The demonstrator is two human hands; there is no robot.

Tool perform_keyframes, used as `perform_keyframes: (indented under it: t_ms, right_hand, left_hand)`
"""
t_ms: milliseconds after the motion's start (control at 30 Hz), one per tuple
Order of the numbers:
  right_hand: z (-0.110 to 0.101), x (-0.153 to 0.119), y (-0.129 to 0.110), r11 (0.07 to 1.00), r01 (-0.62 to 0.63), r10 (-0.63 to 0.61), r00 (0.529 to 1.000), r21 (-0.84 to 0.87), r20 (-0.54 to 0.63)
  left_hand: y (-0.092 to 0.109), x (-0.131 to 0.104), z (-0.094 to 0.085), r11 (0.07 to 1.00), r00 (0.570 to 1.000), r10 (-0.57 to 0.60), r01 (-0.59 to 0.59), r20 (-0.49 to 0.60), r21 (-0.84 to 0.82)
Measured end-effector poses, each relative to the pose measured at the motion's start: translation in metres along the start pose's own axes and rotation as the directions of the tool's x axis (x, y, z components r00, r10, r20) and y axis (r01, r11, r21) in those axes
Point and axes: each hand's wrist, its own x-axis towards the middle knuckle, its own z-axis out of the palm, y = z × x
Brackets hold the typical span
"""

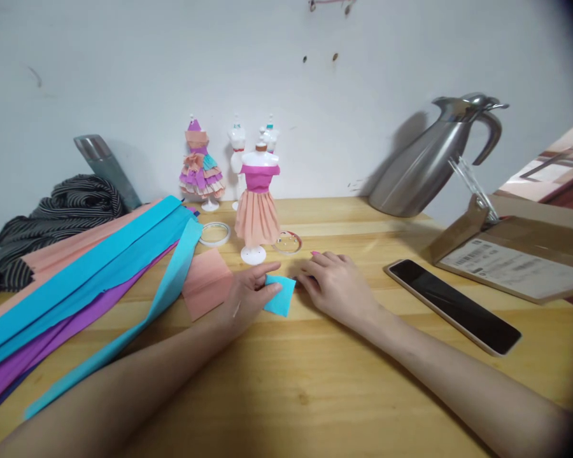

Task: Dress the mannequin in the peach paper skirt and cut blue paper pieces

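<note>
My left hand [248, 296] has its thumb on a small turquoise crepe paper piece [282, 304] and holds it just above the table, the index finger stretched out. My right hand [337, 283] rests to the right of that piece, fingers curled; a bit of pink shows behind them, and what they hold is hidden. Just beyond my hands stands a small dress form [258, 203] in a magenta top and a pleated peach skirt. A peach paper square [207, 283] lies beside my left hand.
Long crepe paper strips [124, 254] cover the left side. Tape rolls [214, 233] lie near the form. Behind stand a ruffled dress form [202, 165] and two white ones [237, 140]. At right are a phone [453, 305], a cardboard box [520, 254] and a steel jug [420, 159].
</note>
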Motion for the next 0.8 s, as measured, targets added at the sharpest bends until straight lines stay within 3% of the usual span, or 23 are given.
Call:
perform_keyframes:
  t_ms: [67, 133, 233, 333, 467, 633, 800]
  right_hand:
    - [0.0, 0.0, -0.001, 0.965, 0.023, -0.022, 1.0, 0.262, -0.007]
    - [0.003, -0.001, -0.004, 0.859, 0.006, -0.04, 0.998, 0.513, 0.056]
    - [0.011, -0.002, -0.009, 0.698, -0.111, -0.024, 0.984, 0.707, 0.178]
    - [0.017, -0.003, -0.011, 0.52, -0.239, 0.061, 0.968, 0.82, 0.244]
    - [0.019, -0.001, -0.011, 0.298, -0.25, 0.203, 0.96, 0.921, 0.194]
    - [0.023, -0.002, -0.012, 0.155, -0.205, 0.286, 0.946, 0.966, 0.154]
    - [0.028, -0.005, -0.016, 0.075, -0.14, 0.298, 0.948, 0.987, 0.112]
  left_hand:
    - [-0.003, 0.001, -0.002, 0.996, 0.999, 0.03, -0.032, 0.024, 0.086]
    - [-0.005, 0.001, -0.003, 0.989, 0.998, 0.048, -0.054, 0.052, 0.135]
    - [-0.003, 0.0, -0.003, 0.987, 0.995, 0.051, -0.064, 0.091, 0.145]
    - [0.003, -0.001, -0.001, 0.989, 0.998, 0.05, -0.056, 0.045, 0.138]
    - [0.008, -0.002, -0.002, 1.0, 1.0, 0.006, -0.006, -0.008, 0.03]
    - [0.012, -0.002, -0.002, 0.998, 0.996, -0.01, 0.005, 0.087, 0.06]
    - [0.011, -0.002, -0.003, 1.0, 0.99, -0.006, 0.002, 0.14, 0.029]
